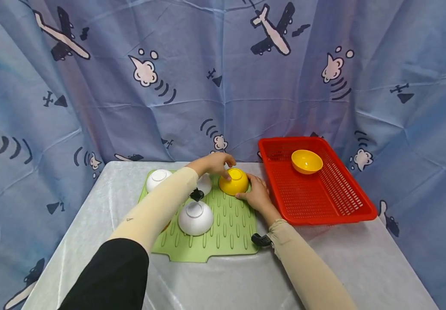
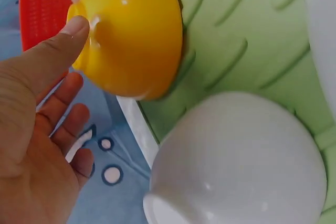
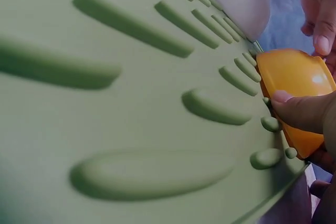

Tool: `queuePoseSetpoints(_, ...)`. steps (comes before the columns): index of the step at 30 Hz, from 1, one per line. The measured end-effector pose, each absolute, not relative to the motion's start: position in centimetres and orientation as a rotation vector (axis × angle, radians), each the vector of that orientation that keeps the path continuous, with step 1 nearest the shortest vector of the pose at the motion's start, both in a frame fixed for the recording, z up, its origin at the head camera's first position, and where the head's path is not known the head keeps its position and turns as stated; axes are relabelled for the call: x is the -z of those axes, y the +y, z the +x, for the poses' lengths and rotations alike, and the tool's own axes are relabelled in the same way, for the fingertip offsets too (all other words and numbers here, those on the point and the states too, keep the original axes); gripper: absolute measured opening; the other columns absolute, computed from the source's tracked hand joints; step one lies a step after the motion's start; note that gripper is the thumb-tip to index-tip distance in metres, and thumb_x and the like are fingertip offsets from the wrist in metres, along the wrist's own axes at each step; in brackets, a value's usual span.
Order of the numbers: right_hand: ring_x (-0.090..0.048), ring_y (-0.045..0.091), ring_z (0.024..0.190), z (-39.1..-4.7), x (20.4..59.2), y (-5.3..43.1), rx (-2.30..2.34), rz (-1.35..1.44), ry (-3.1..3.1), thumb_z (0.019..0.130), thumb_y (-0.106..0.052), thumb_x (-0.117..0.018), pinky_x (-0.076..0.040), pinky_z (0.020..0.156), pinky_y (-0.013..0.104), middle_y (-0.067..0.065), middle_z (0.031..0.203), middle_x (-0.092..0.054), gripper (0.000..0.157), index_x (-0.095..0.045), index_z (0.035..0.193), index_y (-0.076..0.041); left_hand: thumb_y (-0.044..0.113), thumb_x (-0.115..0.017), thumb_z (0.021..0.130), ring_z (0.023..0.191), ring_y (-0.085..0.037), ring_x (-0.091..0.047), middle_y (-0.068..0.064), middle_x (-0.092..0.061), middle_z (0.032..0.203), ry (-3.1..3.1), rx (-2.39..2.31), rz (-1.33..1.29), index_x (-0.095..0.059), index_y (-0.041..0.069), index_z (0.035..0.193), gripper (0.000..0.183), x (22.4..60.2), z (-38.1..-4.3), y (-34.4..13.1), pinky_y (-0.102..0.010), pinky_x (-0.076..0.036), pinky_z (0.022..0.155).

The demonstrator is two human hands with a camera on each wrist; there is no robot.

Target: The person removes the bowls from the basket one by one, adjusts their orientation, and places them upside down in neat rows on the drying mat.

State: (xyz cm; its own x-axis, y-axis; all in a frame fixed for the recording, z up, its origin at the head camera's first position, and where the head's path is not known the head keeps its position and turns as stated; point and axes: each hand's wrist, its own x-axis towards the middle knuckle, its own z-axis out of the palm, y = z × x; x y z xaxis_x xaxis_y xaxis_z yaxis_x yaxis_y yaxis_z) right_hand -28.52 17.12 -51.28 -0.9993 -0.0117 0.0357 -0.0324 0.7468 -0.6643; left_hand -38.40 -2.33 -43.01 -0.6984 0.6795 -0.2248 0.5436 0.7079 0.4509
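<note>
An upside-down yellow bowl (image 1: 233, 186) rests at the back right of the green ridged drying mat (image 1: 226, 239). My right hand (image 1: 259, 196) grips its side, the thumb (image 3: 304, 111) on the near wall and the other fingers round the far side, partly hidden. From the left, my left hand (image 1: 213, 163) reaches over the bowl. Its thumb (image 2: 73, 30) touches the bowl's foot ring, while the other fingers hang loosely curled off the bowl. Upside-down white bowls stand on the mat: one in front (image 1: 195, 221), one partly behind my left wrist (image 1: 205, 185), another at the back left (image 1: 158, 177).
Right of the mat stands a red plastic basket (image 1: 315, 221) with an upright yellow bowl (image 1: 307, 162) in it. An orange edge (image 1: 166, 227) peeks out beneath my left forearm. A patterned blue curtain (image 1: 184, 86) hangs behind the white-covered table (image 1: 215, 284).
</note>
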Motion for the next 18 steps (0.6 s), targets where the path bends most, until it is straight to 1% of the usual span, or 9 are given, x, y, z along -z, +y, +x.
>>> queuePoseSetpoints(1,-0.034,0.041,0.144,-28.5,51.2,17.2,-1.105,0.036,-2.911,0.079,-0.028,-0.090,-0.023,0.116,0.063,0.017,0.154,-0.048,0.090,-0.044,0.154,-0.006,0.026,-0.084,0.086,0.130,-0.030,-0.056,-0.009,-0.065,0.134,2.540,-0.509,0.977,-0.060,0.007,0.140,0.062,43.0,-38.4,-2.0,-0.040,-0.043,0.111)
queuePoseSetpoints(4,-0.034,0.040,0.145,-28.4,51.2,17.4,-1.101,0.037,-2.930,0.080,-0.029,-0.089,-0.021,0.115,0.064,0.016,0.155,-0.047,0.089,-0.045,0.153,-0.007,0.026,-0.084,0.086,0.127,-0.028,-0.057,-0.006,-0.065,0.131,2.559,-0.477,1.001,-0.066,0.012,0.136,0.055,42.9,-38.0,-1.5,-0.041,-0.041,0.111)
queuePoseSetpoints(8,-0.034,0.041,0.144,-28.0,51.0,17.2,-1.068,0.041,-2.966,0.081,-0.030,-0.088,-0.021,0.114,0.065,0.016,0.156,-0.046,0.089,-0.043,0.155,-0.007,0.030,-0.084,0.087,0.126,-0.023,-0.054,-0.001,-0.064,0.129,2.617,-0.399,0.959,-0.069,0.019,0.133,0.049,42.9,-37.2,-1.2,-0.049,-0.036,0.113)
queuePoseSetpoints(12,-0.036,0.043,0.142,-26.8,50.0,16.2,-0.978,0.037,-2.947,0.080,-0.028,-0.089,-0.024,0.113,0.065,0.018,0.156,-0.044,0.093,-0.039,0.155,-0.004,0.031,-0.085,0.085,0.125,-0.023,-0.053,0.001,-0.066,0.126,2.669,-0.373,0.943,-0.071,0.021,0.130,0.047,42.9,-36.8,-1.0,-0.056,-0.031,0.115)
queuePoseSetpoints(15,-0.035,0.042,0.143,-24.9,47.9,15.1,-0.971,0.097,-2.924,0.079,-0.025,-0.089,-0.025,0.114,0.065,0.018,0.157,-0.041,0.095,-0.036,0.155,-0.003,0.032,-0.086,0.084,0.124,-0.024,-0.051,0.001,-0.066,0.125,2.682,-0.360,0.942,-0.073,0.021,0.128,0.047,42.9,-36.6,-1.0,-0.059,-0.027,0.115)
queuePoseSetpoints(18,-0.032,0.043,0.146,-22.8,44.2,14.8,-0.958,0.268,-2.936,0.081,-0.025,-0.087,-0.023,0.116,0.066,0.019,0.160,-0.038,0.096,-0.033,0.157,-0.002,0.034,-0.086,0.083,0.124,-0.024,-0.051,0.002,-0.066,0.124,2.689,-0.344,0.921,-0.073,0.022,0.127,0.048,42.9,-36.4,-1.1,-0.057,-0.031,0.113)
